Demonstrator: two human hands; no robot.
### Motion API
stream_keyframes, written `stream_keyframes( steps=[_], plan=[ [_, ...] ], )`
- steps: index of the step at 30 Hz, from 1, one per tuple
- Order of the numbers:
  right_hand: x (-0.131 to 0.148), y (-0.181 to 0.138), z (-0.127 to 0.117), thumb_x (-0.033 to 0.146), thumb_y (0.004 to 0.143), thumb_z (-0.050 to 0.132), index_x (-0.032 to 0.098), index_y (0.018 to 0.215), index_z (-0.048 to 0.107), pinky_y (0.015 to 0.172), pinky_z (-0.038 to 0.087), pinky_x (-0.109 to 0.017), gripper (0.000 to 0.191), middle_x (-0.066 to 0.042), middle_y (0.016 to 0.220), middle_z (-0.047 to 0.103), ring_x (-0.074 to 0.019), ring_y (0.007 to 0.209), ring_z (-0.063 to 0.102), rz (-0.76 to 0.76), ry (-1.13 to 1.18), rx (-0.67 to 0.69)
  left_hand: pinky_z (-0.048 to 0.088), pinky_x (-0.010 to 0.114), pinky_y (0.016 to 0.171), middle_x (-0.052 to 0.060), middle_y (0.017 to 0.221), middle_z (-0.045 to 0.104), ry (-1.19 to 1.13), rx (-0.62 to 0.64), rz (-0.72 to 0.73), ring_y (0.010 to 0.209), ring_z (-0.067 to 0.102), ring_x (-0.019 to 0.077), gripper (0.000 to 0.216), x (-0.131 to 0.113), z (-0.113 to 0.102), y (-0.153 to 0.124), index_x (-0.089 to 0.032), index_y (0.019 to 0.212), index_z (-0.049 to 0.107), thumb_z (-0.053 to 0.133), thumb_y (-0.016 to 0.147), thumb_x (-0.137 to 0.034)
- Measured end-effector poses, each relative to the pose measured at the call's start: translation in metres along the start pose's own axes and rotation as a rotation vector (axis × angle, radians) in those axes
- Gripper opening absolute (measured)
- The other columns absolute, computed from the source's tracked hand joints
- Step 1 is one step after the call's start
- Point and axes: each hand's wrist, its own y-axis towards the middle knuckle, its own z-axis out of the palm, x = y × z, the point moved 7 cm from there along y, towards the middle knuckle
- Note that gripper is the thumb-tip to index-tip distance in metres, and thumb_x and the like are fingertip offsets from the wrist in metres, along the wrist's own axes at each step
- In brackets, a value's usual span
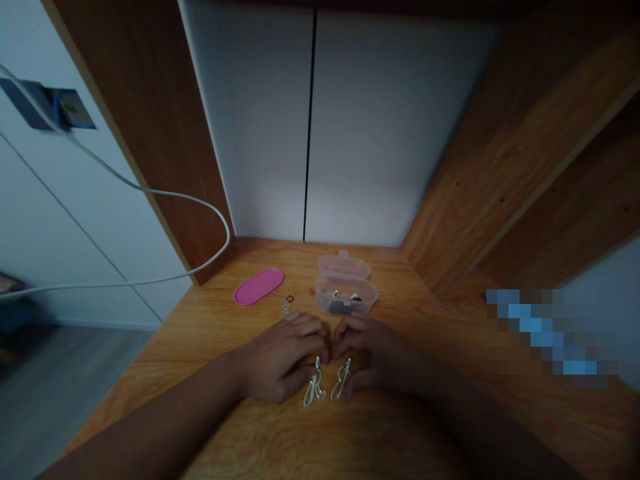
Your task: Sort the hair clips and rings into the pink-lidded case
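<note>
Head view: L hand & R hand at wood-grain tabletop, fingers curled; can't tell if either grips anything. Btwn them, side by side: one silvery bent-wire clip by L thumb, second silvery bent-wire clip by R thumb. Beyond: pink oval tray, small dark & pale rings, open clear plastic box w/ small silvery bits.
</note>
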Motion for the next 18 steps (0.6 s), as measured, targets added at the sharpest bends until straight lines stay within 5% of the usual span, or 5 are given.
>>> stream_keyframes(
  steps=[6, 11, 15, 18],
  plan=[
    [-0.001, -0.001, 0.0, 0.043, 0.07, 0.086, 0.023, 0.082, 0.072, 0.082, 0.055, -0.034, 0.027, -0.001, 0.097, 0.069, -0.0184, 0.093, 0.065, 0.047, 0.158, -0.006, 0.044, 0.04, 0.088, 0.006, 0.104, 0.06, 0.043, -0.019, -0.031, 0.098, 0.057, 0.0249, 0.02, 0.004, -0.001, -0.001, -0.021, 0.098, 0.059, 0.061, 0.079, -0.016],
    [-0.008, -0.002, 0.005, 0.039, 0.073, 0.085, 0.02, 0.078, 0.073, 0.057, 0.053, -0.022, 0.023, 0.001, 0.074, 0.072, -0.0127, 0.064, 0.066, 0.189, 0.423, -0.053, 0.046, 0.036, 0.084, 0.005, 0.096, 0.063, 0.025, -0.038, -0.04, 0.093, 0.057, 0.0226, 0.014, 0.006, 0.0, 0.0, -0.02, 0.093, 0.057, 0.061, 0.081, -0.013],
    [-0.011, -0.001, -0.002, 0.034, 0.078, 0.081, 0.021, 0.083, 0.079, 0.064, 0.058, -0.024, 0.014, -0.002, 0.078, 0.075, -0.0141, 0.07, 0.071, 0.16, 0.561, -0.18, 0.047, 0.033, 0.08, 0.003, 0.085, 0.065, -0.01, -0.102, -0.018, 0.085, 0.059, 0.0197, 0.011, 0.011, -0.001, 0.0, -0.019, 0.09, 0.06, 0.056, 0.086, -0.009],
    [-0.018, -0.002, -0.005, 0.03, 0.079, 0.081, 0.024, 0.089, 0.08, 0.07, 0.06, -0.025, 0.012, -0.002, 0.086, 0.077, -0.0144, 0.075, 0.073, 0.181, 0.659, -0.271, 0.049, 0.034, 0.084, 0.005, 0.093, 0.068, -0.044, -0.146, -0.039, 0.09, 0.061, 0.0197, 0.016, 0.017, -0.001, -0.001, -0.02, 0.106, 0.063, 0.054, 0.094, -0.015]
  ],
)
